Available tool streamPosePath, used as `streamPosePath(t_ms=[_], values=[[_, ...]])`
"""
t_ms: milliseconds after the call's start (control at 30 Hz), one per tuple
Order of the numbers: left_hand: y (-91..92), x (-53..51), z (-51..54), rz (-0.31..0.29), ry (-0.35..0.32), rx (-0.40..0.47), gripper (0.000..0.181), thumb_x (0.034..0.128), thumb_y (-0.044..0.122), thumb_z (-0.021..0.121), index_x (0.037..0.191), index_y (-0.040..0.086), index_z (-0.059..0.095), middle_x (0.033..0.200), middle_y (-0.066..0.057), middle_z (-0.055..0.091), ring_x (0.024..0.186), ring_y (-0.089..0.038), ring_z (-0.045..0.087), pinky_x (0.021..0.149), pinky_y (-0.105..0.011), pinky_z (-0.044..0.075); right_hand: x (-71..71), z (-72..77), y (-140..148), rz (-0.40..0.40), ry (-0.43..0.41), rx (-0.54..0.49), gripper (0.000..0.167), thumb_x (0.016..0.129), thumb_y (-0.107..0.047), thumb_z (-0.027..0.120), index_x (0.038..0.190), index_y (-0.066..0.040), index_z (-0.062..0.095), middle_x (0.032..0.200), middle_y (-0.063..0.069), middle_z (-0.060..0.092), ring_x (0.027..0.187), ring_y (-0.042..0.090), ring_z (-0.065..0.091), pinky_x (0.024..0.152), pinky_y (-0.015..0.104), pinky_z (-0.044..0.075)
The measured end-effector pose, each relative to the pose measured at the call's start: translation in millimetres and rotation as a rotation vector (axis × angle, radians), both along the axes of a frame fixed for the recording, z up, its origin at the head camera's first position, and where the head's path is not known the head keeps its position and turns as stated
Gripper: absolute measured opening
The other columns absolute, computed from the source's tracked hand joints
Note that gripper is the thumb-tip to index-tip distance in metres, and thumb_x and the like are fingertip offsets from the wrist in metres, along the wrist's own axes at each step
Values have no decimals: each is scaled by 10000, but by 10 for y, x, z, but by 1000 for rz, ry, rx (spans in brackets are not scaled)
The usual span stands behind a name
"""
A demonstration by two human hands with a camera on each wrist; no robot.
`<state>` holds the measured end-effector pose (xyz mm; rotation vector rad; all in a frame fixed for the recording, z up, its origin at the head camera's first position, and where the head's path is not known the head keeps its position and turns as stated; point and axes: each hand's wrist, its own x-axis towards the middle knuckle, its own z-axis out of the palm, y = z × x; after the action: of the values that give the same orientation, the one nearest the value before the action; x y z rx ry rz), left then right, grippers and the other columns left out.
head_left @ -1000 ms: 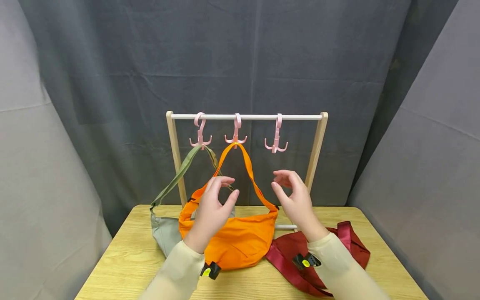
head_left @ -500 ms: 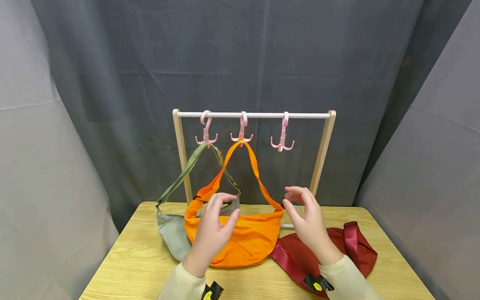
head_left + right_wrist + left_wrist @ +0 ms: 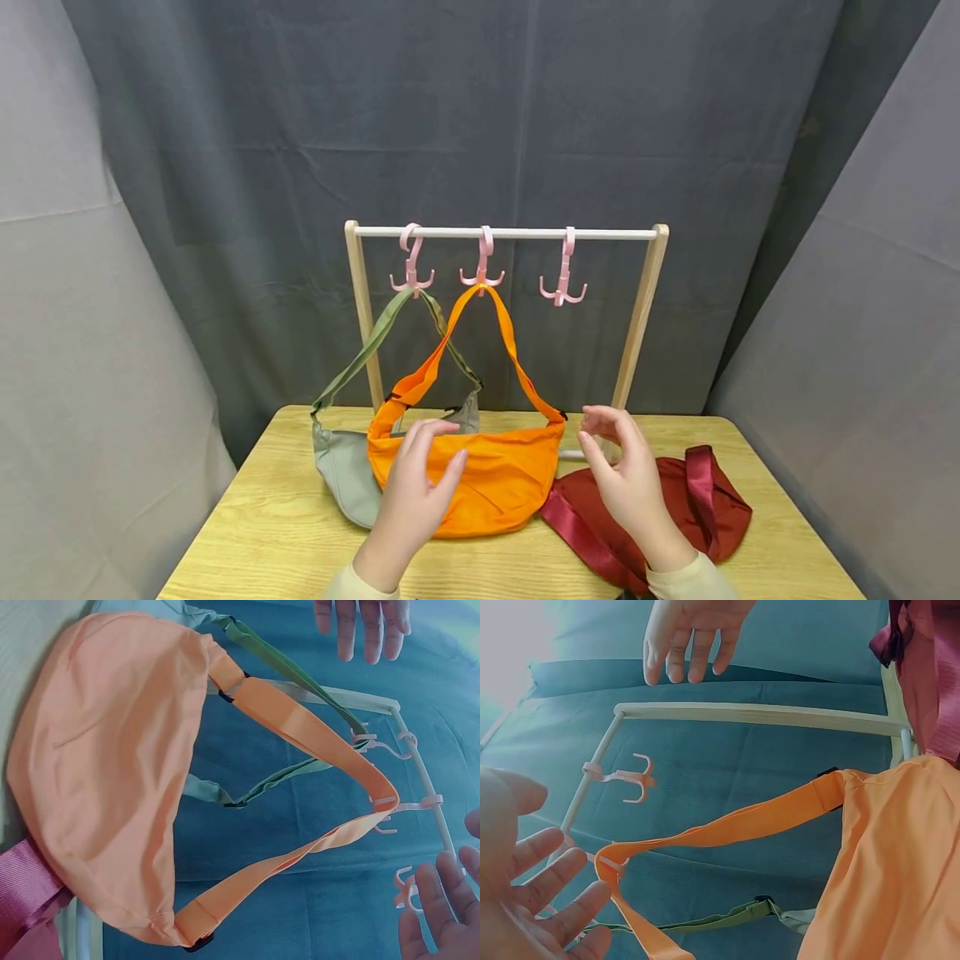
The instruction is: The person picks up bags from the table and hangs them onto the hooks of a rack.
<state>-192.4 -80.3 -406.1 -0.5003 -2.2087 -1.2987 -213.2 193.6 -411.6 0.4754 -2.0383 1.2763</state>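
An orange shoulder bag (image 3: 487,483) hangs by its strap from the middle pink hook (image 3: 482,265), its body low against the table. Behind it, a grey-green bag (image 3: 341,471) hangs from the left pink hook (image 3: 412,265). My left hand (image 3: 416,492) hovers in front of the orange bag, thumb and fingers apart, holding nothing. To the right of that bag my right hand (image 3: 626,479) is held up with relaxed fingers and nothing in them. A dark red bag (image 3: 667,500) lies on the table, partly hidden behind my right hand and wrist.
A rack with wooden posts (image 3: 640,317) and a white rail (image 3: 517,233) stands on the wooden table (image 3: 247,508). The right pink hook (image 3: 564,271) bears no bag. Grey curtains (image 3: 300,125) enclose the back and sides.
Both my hands have come down and back from the rack toward the table's front. The bags keep their places on the hooks and table; the head view has shifted slightly.
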Motion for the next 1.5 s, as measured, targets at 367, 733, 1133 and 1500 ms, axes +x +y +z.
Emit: streamPosePath(t_ms=[367, 733, 1133, 1500], values=[[-59, 143, -20, 39, -9, -5, 325, 937, 123, 757, 1232, 194, 641, 1251, 98, 606, 1212, -130, 591, 1015, -443, 514, 175, -133, 58, -52, -73, 129, 420, 881, 38, 761, 1259, -89, 628, 1075, 6, 622, 1011, 131, 584, 944, 58, 413], [-23, 297, -107, 4, -86, -77, 335, 943, 150, 752, 1234, 262, 630, 1228, 169, 581, 1168, -95, 584, 991, -406, 521, 360, -259, 182, -95, -116, 241, 388, 897, -50, 783, 1231, -199, 652, 1163, -45, 620, 1032, 112, 572, 920, 38, 381], [12, 372, -334, -11, -41, -203, 353, 927, 182, 769, 1242, 246, 623, 1238, 144, 588, 1144, -100, 598, 955, -392, 542, 478, -421, 275, -124, -263, 368, 327, 887, -135, 814, 1148, -276, 674, 1153, -139, 590, 1055, 81, 592, 924, 356, 568], [34, 388, -511, -43, -76, -345, 373, 913, 237, 779, 1255, 213, 632, 1239, 95, 613, 1124, -121, 601, 945, -412, 535, 555, -542, 362, -133, -398, 507, 350, 844, -177, 855, 1102, -308, 657, 1129, -133, 587, 1048, 124, 569, 910, 446, 542]])
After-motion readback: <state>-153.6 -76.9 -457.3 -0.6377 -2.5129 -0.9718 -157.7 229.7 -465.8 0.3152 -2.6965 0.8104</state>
